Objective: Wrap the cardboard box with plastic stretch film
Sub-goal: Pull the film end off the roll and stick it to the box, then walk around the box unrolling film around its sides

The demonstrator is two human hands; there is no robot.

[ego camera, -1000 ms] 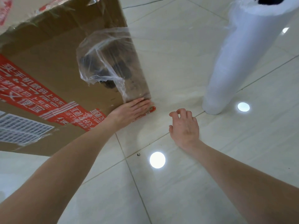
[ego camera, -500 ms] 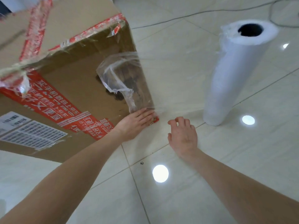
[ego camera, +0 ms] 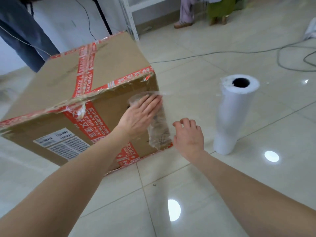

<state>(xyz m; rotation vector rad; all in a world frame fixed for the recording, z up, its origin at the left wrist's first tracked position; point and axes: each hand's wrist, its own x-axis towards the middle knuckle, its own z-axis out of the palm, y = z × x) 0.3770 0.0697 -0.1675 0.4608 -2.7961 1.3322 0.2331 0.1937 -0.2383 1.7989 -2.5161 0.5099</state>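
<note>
Head view, nearest zone: two bare forearms extend forward over a pale tiled floor (ego camera: 119, 211), which carries bright round reflections of ceiling lamps.

Right hand (ego camera: 189, 137): it hovers above the floor just beside the lower right corner of the box, without touching it. The fingers (ego camera: 185, 120) are loosely curled, and nothing is visible between them.

Left hand (ego camera: 140, 115): it lies flat against the near side of the box, close to the right vertical edge. The fingers (ego camera: 152, 102) are straight and together, pressing on a patch of stretch film (ego camera: 159, 129). This film is wrinkled and clear. It runs down the face along that edge from about the fingertips to near the bottom corner.

Cardboard box (ego camera: 51, 82): it stands on the floor to the left of centre, one corner towards the viewer. Red printed tape (ego camera: 85, 71) crosses the top and follows the seams and lower edge. A white shipping label (ego camera: 63, 144) is stuck low on the near face. Loose clear tape is bunched at the top front edge.

Film roll (ego camera: 234, 113): a white roll stands upright on the floor to the right of the box, apart from it and from both hands. Its hollow dark core faces up.

Far zone: a grey cable (ego camera: 222, 53) trails across the tiles behind the roll. A person in blue jeans (ego camera: 22, 31) stands behind the box at left. A white metal rack upright (ego camera: 130, 17) rises by the wall. The legs of further persons (ego camera: 188, 9) are visible at the top.
</note>
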